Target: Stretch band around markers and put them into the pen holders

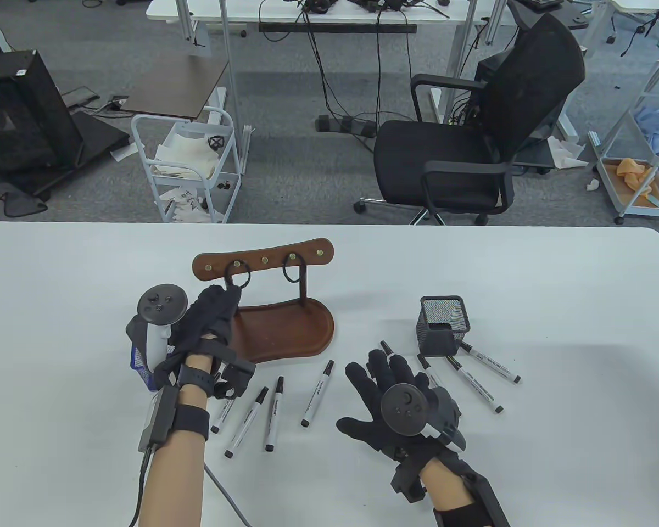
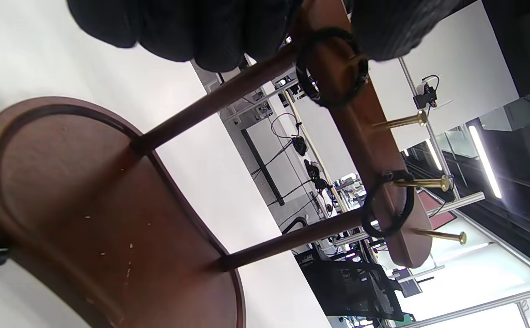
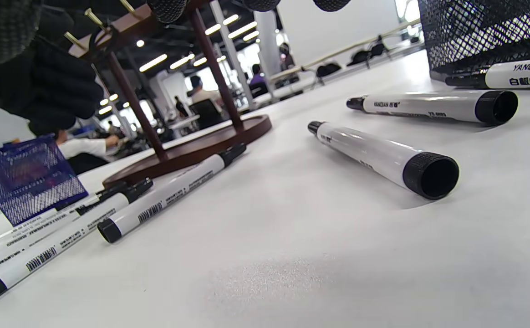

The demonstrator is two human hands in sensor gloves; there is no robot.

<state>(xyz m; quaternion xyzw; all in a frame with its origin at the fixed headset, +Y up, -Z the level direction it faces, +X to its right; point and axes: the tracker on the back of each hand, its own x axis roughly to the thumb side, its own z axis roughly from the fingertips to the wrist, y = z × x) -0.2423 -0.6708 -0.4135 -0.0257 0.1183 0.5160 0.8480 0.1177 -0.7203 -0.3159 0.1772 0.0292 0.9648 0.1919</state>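
Note:
A wooden rack (image 1: 285, 329) carries two black bands on brass pegs: the left band (image 1: 236, 274) (image 2: 331, 68) and the right band (image 1: 294, 272) (image 2: 388, 209). My left hand (image 1: 228, 296) (image 2: 301, 41) reaches up to the left band, fingers and thumb apart on either side of it. Several white markers (image 1: 317, 393) (image 3: 383, 157) lie on the table. My right hand (image 1: 384, 373) hovers flat with spread fingers over one marker (image 1: 387, 348), holding nothing. A black mesh holder (image 1: 442, 324) (image 3: 483, 36) stands to its right, and a blue mesh holder (image 1: 143, 365) (image 3: 28, 182) sits under my left wrist.
More markers (image 1: 490, 362) lie by the black holder. A cable (image 1: 225, 494) trails from my left arm across the table (image 1: 554, 439). Beyond the far edge stand an office chair (image 1: 472, 143) and a white cart (image 1: 186, 164).

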